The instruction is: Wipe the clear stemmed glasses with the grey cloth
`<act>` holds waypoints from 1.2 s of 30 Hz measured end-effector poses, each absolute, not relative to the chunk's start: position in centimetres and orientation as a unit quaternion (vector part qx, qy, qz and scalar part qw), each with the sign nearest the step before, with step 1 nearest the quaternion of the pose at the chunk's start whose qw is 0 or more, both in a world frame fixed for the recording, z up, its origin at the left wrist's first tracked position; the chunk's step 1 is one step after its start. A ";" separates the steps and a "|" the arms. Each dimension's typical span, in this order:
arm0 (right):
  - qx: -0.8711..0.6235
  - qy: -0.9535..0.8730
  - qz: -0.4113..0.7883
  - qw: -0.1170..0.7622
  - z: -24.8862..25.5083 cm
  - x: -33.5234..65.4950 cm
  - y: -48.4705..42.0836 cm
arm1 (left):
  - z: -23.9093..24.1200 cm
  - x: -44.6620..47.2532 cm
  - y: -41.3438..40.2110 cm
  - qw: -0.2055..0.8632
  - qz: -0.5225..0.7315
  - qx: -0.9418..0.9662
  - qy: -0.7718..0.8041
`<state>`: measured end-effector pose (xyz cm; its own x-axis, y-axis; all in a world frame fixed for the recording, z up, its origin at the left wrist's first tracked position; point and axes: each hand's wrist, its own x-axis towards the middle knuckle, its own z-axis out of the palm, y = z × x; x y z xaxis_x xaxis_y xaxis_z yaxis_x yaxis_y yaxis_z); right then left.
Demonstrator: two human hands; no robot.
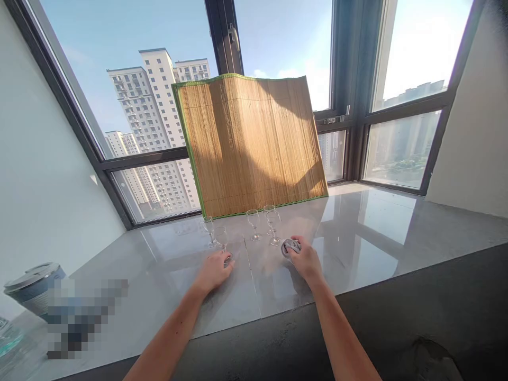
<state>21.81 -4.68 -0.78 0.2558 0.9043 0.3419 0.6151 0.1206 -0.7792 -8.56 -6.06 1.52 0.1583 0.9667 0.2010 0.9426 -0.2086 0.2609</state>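
My left hand (215,272) rests low over the grey ledge, its fingers closed around the foot of a clear stemmed glass (220,235). Just behind that glass stands another stemmed glass (208,224). Bunched in my right hand (306,260) is a grey cloth (292,247); a curved edge shows around it, and I cannot tell whether that belongs to a glass. Left of the cloth, three more glasses stand upright: one glass (253,217) apart, and a front glass (273,219) overlapping a rear glass (269,211).
A bamboo mat (254,143) with green edging leans against the window behind the glasses. At the far left is a lidded grey container (34,291), beside a blurred-out patch. The shiny tiled ledge (349,264) ends in a front edge close to my forearms.
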 end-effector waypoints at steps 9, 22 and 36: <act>-0.636 -0.584 0.169 0.476 -1.3 22.2 -4.5 | 0.0 -11.0 -4.5 -0.027 0.091 0.682 0.725; -0.621 -0.548 0.209 0.520 -1.7 22.4 -3.9 | 0.8 -2.3 -6.2 0.008 0.146 0.799 0.583; -0.576 -0.550 0.235 0.557 -2.3 22.9 -3.5 | -0.4 1.0 2.9 0.017 0.114 0.789 0.603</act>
